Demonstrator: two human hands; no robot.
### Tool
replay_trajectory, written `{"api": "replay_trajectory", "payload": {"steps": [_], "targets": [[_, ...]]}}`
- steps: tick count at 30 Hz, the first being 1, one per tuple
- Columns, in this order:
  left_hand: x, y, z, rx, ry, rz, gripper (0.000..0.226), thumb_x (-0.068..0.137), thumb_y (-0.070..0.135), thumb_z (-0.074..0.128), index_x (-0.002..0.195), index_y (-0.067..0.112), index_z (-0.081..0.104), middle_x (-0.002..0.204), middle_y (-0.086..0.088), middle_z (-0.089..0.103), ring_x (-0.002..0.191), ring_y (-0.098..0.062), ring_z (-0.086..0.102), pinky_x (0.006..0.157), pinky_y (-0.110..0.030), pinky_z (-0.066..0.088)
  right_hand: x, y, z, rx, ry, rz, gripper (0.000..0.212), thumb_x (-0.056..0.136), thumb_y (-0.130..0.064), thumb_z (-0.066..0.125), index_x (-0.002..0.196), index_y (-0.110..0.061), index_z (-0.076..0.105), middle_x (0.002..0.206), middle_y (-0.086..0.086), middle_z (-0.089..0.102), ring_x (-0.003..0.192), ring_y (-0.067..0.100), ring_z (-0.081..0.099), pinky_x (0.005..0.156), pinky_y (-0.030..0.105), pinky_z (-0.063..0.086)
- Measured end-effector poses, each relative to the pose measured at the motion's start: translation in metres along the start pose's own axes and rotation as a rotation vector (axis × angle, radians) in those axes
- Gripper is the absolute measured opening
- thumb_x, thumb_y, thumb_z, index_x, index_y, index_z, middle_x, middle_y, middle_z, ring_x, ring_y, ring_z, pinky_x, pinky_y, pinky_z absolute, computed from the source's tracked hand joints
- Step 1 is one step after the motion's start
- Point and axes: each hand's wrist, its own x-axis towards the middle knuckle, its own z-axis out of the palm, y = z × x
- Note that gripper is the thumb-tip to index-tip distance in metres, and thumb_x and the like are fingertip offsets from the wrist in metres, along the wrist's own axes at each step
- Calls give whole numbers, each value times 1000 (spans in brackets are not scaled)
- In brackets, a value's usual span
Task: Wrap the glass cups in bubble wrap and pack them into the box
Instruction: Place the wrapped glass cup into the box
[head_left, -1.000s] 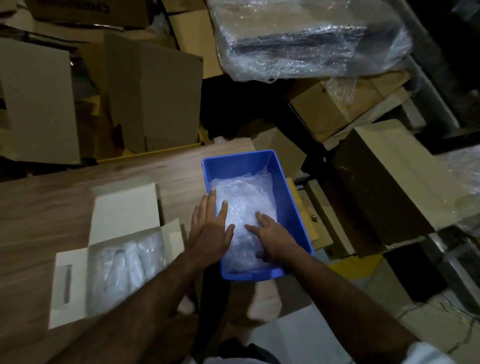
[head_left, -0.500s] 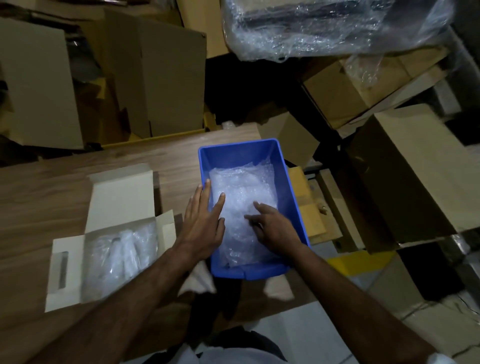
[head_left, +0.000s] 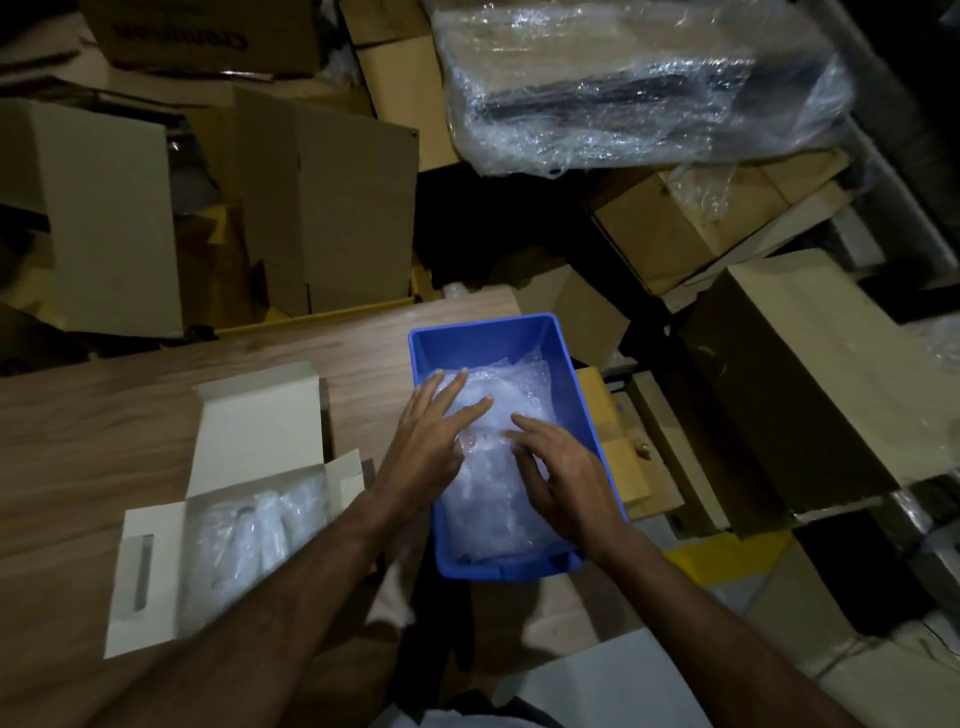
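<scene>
Bubble wrap (head_left: 498, 467): heaped in the blue bin (head_left: 582, 395), directly under both hands, long axis running away from the person. Left hand (head_left: 428, 441) and right hand (head_left: 563, 478): fingers straight and spread, pressing flat on it, equally near. Open white box (head_left: 156, 571), holding wrapped cups (head_left: 249, 535): just beside the left forearm, so the left hand seems the nearer for packing.

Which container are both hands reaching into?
The blue plastic bin, holding loose bubble wrap; the white cardboard box beside it is untouched.

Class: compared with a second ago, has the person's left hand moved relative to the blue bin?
Yes. The left hand has moved right, from the near-left rim of the blue bin onto the bubble wrap inside it.
</scene>
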Motion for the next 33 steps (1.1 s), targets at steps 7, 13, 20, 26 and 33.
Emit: {"api": "replay_trajectory", "payload": {"steps": [7,13,20,26,33], "targets": [[-32,-11,-85,-269,147,239,39,104,27,47,140,21,60,150,6,52,147,-12,37,120,-24,27,2,-34,-11,-103,-90,-28,77,87,-43,69,154,-17,39,159,3,39,145,19,39,116,39,37],[-89,-39,-145,-367,280,131,37,97,9,53,129,17,68,136,8,65,138,-13,51,113,-33,41,45,-89,9,147,33,-98,35,89,-14,65,124,-22,70,137,-5,62,130,12,55,107,40,45],[-149,-71,-178,-832,438,-292,14,91,-8,63,104,-6,69,95,-2,76,91,-14,72,79,-24,58,78,-176,17,921,-236,208,15,93,-15,70,88,0,68,84,17,70,79,32,68,68,42,55],[-178,-78,-159,-1075,477,-800,28,103,24,56,86,7,70,58,-3,65,52,-13,55,47,-20,43,76,-215,68,1326,-551,937,48,89,-45,73,124,-13,70,119,10,74,114,29,69,104,48,51],[-212,-120,-143,-1208,420,-1203,44,96,41,63,97,-2,75,76,-16,68,63,-25,61,59,-28,46,51,-218,113,1205,-468,1009,75,78,-19,87,142,-8,48,124,17,69,102,25,74,76,31,61]]}}
